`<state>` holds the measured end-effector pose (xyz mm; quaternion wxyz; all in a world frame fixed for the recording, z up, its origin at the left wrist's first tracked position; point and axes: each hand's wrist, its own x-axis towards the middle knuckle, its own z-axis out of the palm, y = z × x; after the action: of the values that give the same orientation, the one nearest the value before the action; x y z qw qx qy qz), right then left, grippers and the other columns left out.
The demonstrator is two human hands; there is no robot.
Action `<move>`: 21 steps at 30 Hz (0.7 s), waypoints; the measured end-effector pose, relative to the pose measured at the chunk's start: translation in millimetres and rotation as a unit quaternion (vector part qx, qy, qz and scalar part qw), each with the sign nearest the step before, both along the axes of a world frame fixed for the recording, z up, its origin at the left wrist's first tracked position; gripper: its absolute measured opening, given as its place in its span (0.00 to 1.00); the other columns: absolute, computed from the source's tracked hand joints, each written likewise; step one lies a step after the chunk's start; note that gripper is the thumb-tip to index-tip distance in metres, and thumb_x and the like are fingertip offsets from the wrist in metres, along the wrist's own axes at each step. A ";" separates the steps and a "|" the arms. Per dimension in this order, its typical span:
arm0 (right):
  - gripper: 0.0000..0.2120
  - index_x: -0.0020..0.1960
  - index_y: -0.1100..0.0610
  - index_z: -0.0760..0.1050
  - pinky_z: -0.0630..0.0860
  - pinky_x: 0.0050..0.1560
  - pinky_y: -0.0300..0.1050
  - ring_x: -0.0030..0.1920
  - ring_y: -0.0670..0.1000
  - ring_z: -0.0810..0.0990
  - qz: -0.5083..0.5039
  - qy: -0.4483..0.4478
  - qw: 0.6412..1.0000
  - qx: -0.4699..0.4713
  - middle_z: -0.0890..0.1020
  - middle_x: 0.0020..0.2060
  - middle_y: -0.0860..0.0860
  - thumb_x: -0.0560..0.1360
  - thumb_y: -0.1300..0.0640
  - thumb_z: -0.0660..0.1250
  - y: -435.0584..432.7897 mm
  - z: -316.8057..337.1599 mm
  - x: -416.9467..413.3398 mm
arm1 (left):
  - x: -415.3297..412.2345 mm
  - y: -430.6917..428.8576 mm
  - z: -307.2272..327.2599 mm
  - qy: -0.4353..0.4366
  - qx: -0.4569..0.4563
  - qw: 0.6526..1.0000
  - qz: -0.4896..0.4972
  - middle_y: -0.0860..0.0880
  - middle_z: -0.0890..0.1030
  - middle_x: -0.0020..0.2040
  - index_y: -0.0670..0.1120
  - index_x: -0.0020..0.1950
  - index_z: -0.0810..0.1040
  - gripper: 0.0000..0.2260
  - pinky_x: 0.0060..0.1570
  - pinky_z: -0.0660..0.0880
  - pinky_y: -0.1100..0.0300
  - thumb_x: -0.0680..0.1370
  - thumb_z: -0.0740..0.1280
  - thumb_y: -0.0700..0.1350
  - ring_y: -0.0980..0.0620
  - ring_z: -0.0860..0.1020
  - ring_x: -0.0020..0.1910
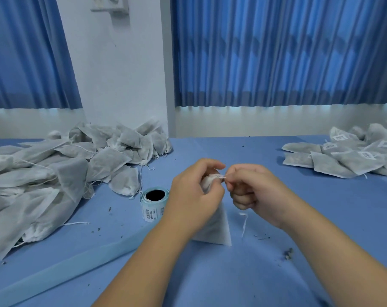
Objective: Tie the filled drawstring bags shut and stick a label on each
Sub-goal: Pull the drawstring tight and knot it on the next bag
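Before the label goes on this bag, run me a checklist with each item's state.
1. Neck of the bag gathered in the left hand: ok.
2. Its drawstring pinched by the right hand: ok.
3. Knot finished: cannot tell, the fingers hide it.
4. The label roll standing on the table just left of the left hand: ok.
5. Label on this bag: not ok, none shows on its visible face.

your blue counter carries a heap of unlabelled bags on your left and a smaller pile of labelled bags far right. a label roll stands between them, a pale strip runs toward the near left edge, and dark crumbs lie scattered.
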<state>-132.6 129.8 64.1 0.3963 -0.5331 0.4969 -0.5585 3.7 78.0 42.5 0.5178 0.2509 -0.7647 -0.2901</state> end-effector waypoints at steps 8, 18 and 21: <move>0.08 0.27 0.57 0.63 0.54 0.26 0.38 0.23 0.46 0.51 0.047 -0.105 0.993 -0.022 0.54 0.24 0.49 0.64 0.60 0.59 14.2 -2.1 -10.7 | -4.5 9.4 -1.4 -0.111 -0.150 0.982 0.031 0.58 0.74 0.36 0.48 0.51 0.79 0.11 0.36 0.67 0.67 0.72 0.61 0.45 0.59 0.71 0.33; 0.08 0.28 0.58 0.70 0.55 0.27 0.38 0.23 0.47 0.53 0.048 -0.075 0.995 -0.039 0.56 0.23 0.48 0.66 0.60 0.60 22.3 -4.1 -22.2 | -0.6 18.2 16.6 -0.064 0.202 0.960 -0.185 0.51 0.75 0.26 0.52 0.32 0.79 0.08 0.25 0.63 0.68 0.71 0.65 0.50 0.56 0.64 0.22; 0.09 0.29 0.56 0.75 0.56 0.27 0.38 0.24 0.48 0.54 0.035 -0.024 0.998 -0.037 0.58 0.24 0.51 0.67 0.59 0.62 23.7 -5.3 -21.9 | 7.5 15.6 20.8 -0.060 0.284 0.925 -0.247 0.48 0.78 0.30 0.49 0.34 0.82 0.09 0.25 0.65 0.66 0.71 0.65 0.47 0.54 0.66 0.23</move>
<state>-154.5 153.5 58.8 0.4071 -0.5511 0.4473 -0.5749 11.2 93.6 63.4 0.2900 0.2079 -0.7174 -0.5983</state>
